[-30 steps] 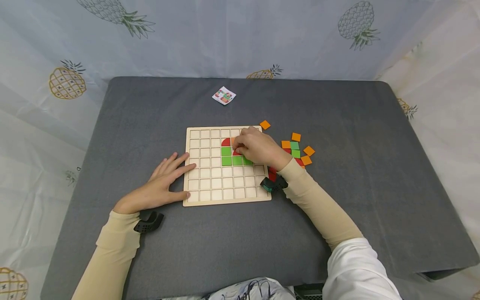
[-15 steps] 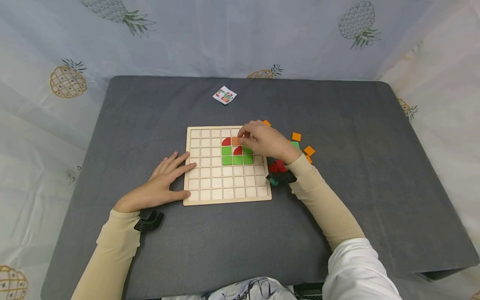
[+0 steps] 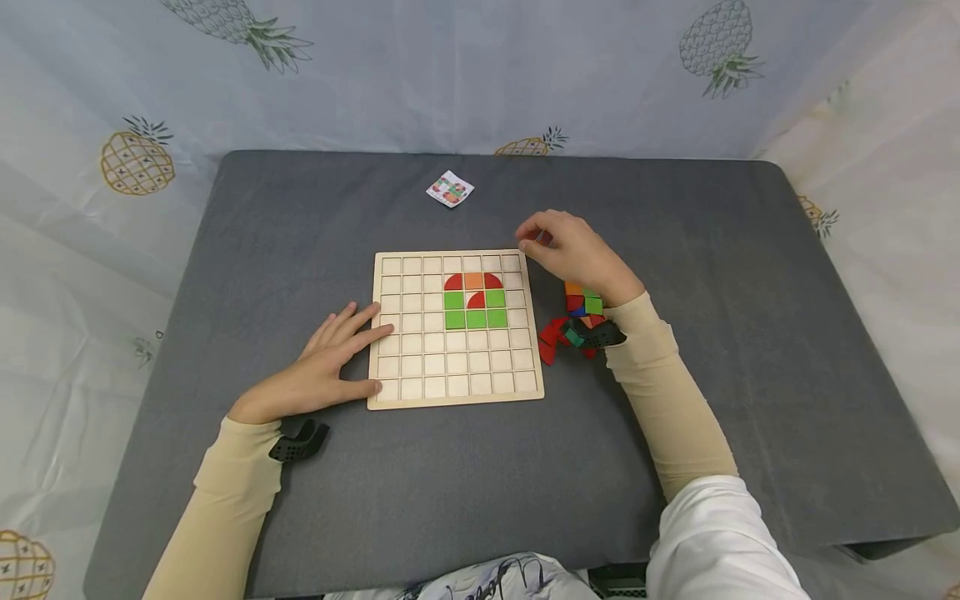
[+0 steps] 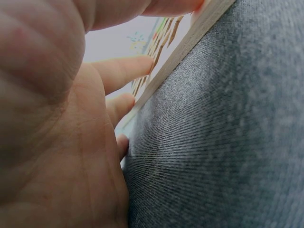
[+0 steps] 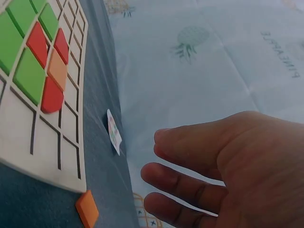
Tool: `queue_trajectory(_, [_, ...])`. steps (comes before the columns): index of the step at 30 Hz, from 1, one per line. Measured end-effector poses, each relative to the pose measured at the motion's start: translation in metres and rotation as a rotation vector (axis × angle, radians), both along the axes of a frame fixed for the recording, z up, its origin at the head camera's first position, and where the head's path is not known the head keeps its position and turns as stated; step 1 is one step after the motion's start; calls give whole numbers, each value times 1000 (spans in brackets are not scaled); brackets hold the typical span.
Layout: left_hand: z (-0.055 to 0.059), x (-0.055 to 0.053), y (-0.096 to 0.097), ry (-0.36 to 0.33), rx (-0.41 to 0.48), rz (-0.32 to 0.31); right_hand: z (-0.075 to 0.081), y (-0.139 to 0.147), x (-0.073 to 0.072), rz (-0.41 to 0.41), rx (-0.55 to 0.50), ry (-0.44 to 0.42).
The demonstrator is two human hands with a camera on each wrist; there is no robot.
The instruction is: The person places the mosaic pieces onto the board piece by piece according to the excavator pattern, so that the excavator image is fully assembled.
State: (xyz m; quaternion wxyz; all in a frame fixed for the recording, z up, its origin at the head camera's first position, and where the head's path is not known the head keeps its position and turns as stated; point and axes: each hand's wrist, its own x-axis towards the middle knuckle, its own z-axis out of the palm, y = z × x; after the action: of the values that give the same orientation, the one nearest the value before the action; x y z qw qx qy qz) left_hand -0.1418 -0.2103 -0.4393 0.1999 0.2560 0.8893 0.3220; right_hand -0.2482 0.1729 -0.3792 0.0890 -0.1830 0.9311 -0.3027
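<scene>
Grey cloth (image 3: pixel 420 492) underlies the gridded board (image 3: pixel 408 367) in the head view, with red, green and orange tiles (image 3: pixel 476 318) on it, the left hand (image 3: pixel 322 375) spread wide at its left edge, the right hand (image 3: pixel 576 250) near its far right corner. Left wrist view: fingertips (image 4: pixel 137 66) over the board's rim. Right wrist view: parted, slack fingers (image 5: pixel 185 142), a loose orange tile (image 5: pixel 87 209) beside the board's corner.

The board (image 3: pixel 433 365) was pale cream with a square grid; its tiles (image 3: pixel 476 319) were green, red and orange. One half-hidden piece (image 3: pixel 577 312) seemed blue. The worktop (image 3: pixel 765 333) was grey, the pale curtain (image 3: pixel 450 75) pineapple-printed.
</scene>
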Motion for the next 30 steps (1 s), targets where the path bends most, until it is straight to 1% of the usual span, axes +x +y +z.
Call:
queue_trajectory(5, [-1,0,0,-3,-2,3,-2,9,-5,-17,-11,-7])
queue_trajectory(11, [0,0,0,-2,-3,1,-6,18,-10,-39,27,-17])
queue_trajectory(14, [1,0,1,0,-2,1,-7,21,-12,-48,44,-39])
queue_trajectory(21, [-2,-2,2,-1,1,-2,-8,39,-13,-78,126,-141])
queue_trajectory(25, [-3,-2,2,-17,-6,6,-4,50,-13,-56,198,-223])
queue_trajectory(30, [-1,-2,1,-16,-2,2,1,62,-13,-36,297,-317])
